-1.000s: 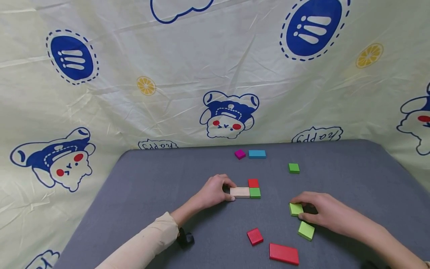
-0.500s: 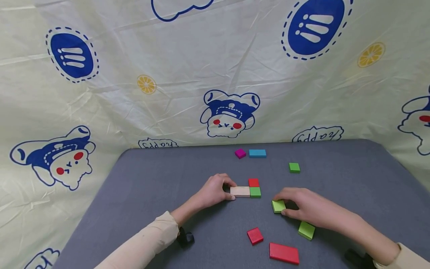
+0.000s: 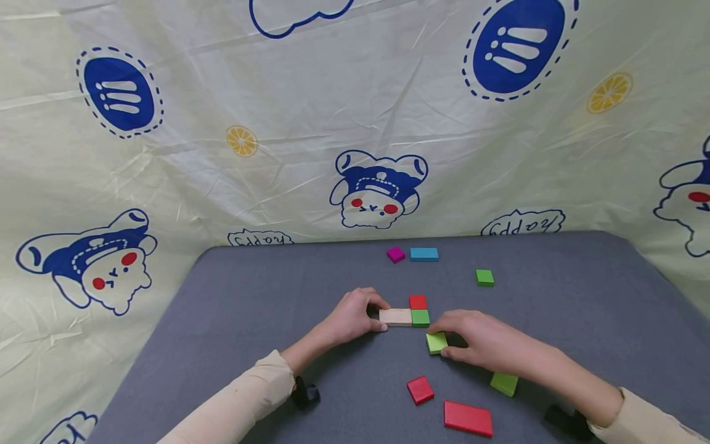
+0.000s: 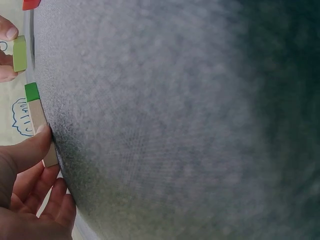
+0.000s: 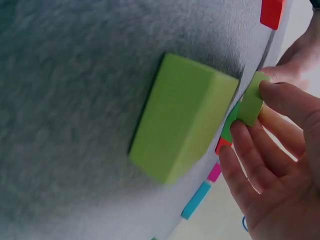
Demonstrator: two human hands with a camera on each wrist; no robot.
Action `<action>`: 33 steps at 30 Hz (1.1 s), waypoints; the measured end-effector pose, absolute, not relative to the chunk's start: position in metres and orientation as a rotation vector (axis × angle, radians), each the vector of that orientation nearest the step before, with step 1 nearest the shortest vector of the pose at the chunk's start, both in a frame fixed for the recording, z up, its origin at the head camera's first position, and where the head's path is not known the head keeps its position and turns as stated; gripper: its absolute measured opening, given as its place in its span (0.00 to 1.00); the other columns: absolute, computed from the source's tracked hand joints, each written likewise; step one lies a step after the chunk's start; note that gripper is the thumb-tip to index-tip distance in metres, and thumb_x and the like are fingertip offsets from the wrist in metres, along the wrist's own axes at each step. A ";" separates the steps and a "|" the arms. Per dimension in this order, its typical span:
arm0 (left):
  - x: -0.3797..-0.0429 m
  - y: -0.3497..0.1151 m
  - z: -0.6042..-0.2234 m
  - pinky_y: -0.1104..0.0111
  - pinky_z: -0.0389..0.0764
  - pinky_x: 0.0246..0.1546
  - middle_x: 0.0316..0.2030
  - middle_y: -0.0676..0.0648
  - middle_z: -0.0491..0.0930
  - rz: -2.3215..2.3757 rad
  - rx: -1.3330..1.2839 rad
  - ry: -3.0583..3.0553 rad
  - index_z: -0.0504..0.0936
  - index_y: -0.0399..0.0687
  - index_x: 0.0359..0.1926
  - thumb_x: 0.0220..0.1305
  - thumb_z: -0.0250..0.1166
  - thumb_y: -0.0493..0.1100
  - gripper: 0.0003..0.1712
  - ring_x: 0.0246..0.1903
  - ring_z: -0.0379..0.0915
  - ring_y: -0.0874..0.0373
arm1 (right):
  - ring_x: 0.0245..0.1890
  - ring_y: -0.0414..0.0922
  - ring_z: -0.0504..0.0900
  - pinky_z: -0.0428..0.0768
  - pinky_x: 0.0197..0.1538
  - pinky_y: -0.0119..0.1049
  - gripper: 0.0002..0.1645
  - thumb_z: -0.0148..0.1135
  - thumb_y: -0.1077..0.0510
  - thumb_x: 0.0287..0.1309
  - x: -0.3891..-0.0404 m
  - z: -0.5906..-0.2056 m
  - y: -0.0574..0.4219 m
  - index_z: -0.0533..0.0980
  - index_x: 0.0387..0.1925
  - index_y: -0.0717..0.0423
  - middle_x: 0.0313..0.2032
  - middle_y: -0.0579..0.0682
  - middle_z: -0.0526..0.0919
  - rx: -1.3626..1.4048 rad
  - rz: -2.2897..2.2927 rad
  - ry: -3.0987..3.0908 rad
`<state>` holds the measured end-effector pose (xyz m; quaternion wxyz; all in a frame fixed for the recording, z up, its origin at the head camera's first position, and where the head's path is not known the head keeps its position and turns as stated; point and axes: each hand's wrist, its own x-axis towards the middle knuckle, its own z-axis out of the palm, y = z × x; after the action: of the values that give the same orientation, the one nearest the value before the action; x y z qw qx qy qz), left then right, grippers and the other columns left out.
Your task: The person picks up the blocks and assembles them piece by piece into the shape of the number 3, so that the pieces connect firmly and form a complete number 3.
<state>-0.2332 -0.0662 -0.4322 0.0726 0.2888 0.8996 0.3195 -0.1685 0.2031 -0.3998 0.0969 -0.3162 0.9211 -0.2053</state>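
My left hand [image 3: 352,317] grips the left end of a plain wooden rectangular block [image 3: 395,317] lying flat on the table. Against that block's right end sits a green square block [image 3: 420,318], and a red square block [image 3: 418,302] touches the green one's far side. Between thumb and fingers, my right hand [image 3: 479,338] pinches a light green block [image 3: 437,343], just in front and to the right of the green block. In the right wrist view the held light green block [image 5: 252,99] overlaps the row, so any contact with it cannot be judged.
Under my right forearm lies a second light green block [image 3: 505,383], partly hidden. Nearer are a small red block [image 3: 420,390] and a red rectangular block [image 3: 468,418]. Toward the back are magenta [image 3: 396,254], blue [image 3: 424,254] and green [image 3: 485,277] blocks, before a printed cloth.
My right hand has slid leftward with the light green block, from near the second light green block to close by the green one. The left hand has stayed on the wooden block.
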 end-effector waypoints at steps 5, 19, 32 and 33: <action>-0.233 -0.067 -0.430 0.68 0.71 0.43 0.37 0.54 0.79 0.954 0.886 2.704 0.88 0.46 0.44 0.54 0.76 0.39 0.15 0.40 0.70 0.58 | 0.51 0.44 0.77 0.77 0.53 0.48 0.20 0.70 0.54 0.57 -0.168 -0.402 0.194 0.81 0.53 0.48 0.49 0.41 0.79 -0.977 -0.582 2.728; -0.233 -0.066 -0.428 0.67 0.71 0.43 0.37 0.54 0.79 0.955 0.882 2.688 0.88 0.46 0.44 0.54 0.76 0.39 0.15 0.40 0.70 0.57 | 0.50 0.44 0.77 0.77 0.53 0.48 0.21 0.71 0.54 0.56 -0.172 -0.407 0.186 0.81 0.52 0.49 0.49 0.43 0.80 -0.980 -0.557 2.710; -0.233 -0.065 -0.430 0.67 0.72 0.44 0.37 0.54 0.79 0.959 0.870 2.689 0.88 0.47 0.45 0.54 0.76 0.39 0.15 0.40 0.70 0.58 | 0.45 0.39 0.77 0.79 0.49 0.45 0.16 0.72 0.53 0.55 -0.171 -0.401 0.194 0.83 0.47 0.43 0.45 0.37 0.79 -1.021 -0.604 2.732; -0.233 -0.065 -0.430 0.67 0.72 0.44 0.37 0.54 0.79 0.964 0.870 2.688 0.88 0.47 0.45 0.54 0.75 0.39 0.15 0.40 0.70 0.58 | 0.46 0.40 0.77 0.79 0.50 0.45 0.16 0.72 0.53 0.55 -0.171 -0.402 0.194 0.83 0.46 0.43 0.46 0.37 0.79 -1.020 -0.600 2.731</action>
<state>-0.2327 -0.0654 -0.4305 0.0783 0.2905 0.8976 0.3220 -0.1711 0.1939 -0.4017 0.0823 -0.3416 0.9144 -0.2010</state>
